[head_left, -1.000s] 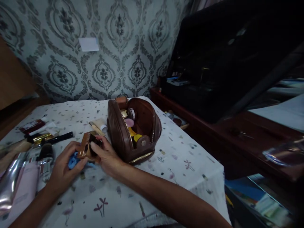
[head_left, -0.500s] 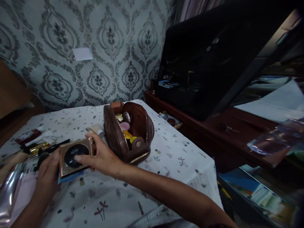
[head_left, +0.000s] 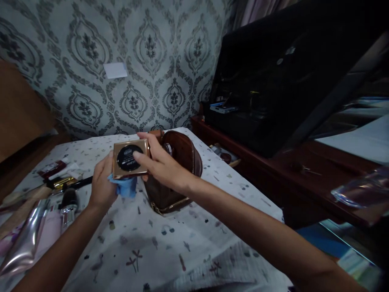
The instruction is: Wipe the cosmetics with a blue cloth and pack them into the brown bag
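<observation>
A square gold makeup compact (head_left: 142, 147) with a round black label facing me is held up between both hands. My right hand (head_left: 167, 166) grips its right side, thumb across the label. My left hand (head_left: 101, 184) is closed at its left edge and around a crumpled blue cloth (head_left: 125, 187), which hangs below the compact. Just behind them stands a brown makeup bag (head_left: 164, 198), unzipped and upright. My right hand hides much of its opening and contents.
On the left of the patterned tablecloth (head_left: 161, 251) lie a makeup brush (head_left: 69, 200), a silvery pink tube (head_left: 26, 243) and several other cosmetics. A dark red cabinet (head_left: 258, 178) with a large black screen (head_left: 252, 85) stands at the right, beside a small open drawer (head_left: 226, 156).
Both hands have raised the compact and carried it right, in front of the bag. More of the blue cloth shows beneath it. The camera view has shifted slightly left.
</observation>
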The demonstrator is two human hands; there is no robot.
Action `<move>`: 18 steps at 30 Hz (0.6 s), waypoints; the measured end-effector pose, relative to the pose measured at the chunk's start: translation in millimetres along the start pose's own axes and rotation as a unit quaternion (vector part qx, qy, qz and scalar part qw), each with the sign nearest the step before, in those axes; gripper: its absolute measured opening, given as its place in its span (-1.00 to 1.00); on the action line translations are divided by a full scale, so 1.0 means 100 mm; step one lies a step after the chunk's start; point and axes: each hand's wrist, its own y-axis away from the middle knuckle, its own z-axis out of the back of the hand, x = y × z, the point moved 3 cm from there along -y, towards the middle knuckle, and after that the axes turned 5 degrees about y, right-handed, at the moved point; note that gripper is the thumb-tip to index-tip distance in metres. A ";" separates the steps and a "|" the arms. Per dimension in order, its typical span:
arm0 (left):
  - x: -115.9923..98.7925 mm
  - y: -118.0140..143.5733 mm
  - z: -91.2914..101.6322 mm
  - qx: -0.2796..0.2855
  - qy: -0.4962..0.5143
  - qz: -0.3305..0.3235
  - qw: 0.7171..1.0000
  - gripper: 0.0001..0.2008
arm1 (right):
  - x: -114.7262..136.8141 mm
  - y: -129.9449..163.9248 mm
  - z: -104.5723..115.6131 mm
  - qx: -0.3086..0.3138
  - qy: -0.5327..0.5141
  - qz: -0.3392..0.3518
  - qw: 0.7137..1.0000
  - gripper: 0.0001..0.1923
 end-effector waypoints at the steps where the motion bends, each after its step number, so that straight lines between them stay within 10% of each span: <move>1: -0.04 -0.04 -0.10 0.007 0.042 -0.002 0.999 -0.58 | 0.02 -0.01 0.06 0.000 -0.017 -0.005 1.000 -0.43; 5: -0.12 -0.19 -0.41 0.100 0.094 -0.026 0.990 -0.64 | 0.03 0.01 0.33 -0.050 -0.057 -0.022 0.997 -0.47; 13: -0.16 -0.32 -0.51 0.261 -0.253 -0.192 0.911 -0.63 | -0.30 0.08 0.67 -0.149 -0.095 -0.068 0.982 -0.62; 18: -0.18 -0.27 -0.49 0.237 -0.273 -0.205 0.909 -0.61 | -0.13 0.02 0.92 -0.129 0.315 -0.046 0.939 -0.67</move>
